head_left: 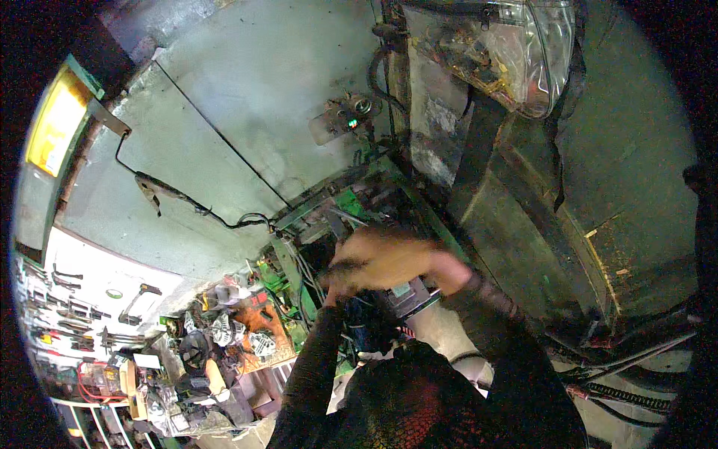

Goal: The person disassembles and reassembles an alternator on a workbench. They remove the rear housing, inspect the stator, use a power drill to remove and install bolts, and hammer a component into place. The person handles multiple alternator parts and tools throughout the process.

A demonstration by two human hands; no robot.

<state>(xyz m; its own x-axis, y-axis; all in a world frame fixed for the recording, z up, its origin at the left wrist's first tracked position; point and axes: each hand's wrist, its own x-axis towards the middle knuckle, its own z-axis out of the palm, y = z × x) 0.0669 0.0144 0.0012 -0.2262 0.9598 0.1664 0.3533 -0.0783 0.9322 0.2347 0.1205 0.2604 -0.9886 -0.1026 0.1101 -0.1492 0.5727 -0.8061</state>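
My right hand [393, 258] reaches leftward across the middle of the view, smeared by motion. Partly behind it, my left hand [335, 286] is close to or touching it; I cannot tell which. Neither hand's fingers can be made out, nor whether anything is between them. Both are over a machine with a green metal frame [430, 206], whose inner parts are mostly dark and covered by my hands. A dark boxy part [411, 301] shows just below my right wrist.
A wall unit with a green-lit display [336, 123] sits beyond the machine. A clear plastic bag [531, 67] hangs at upper right. To the left stands a cluttered bench with an orange board [278, 329], below a white tool wall [161, 262]. Hoses [628, 398] run at lower right.
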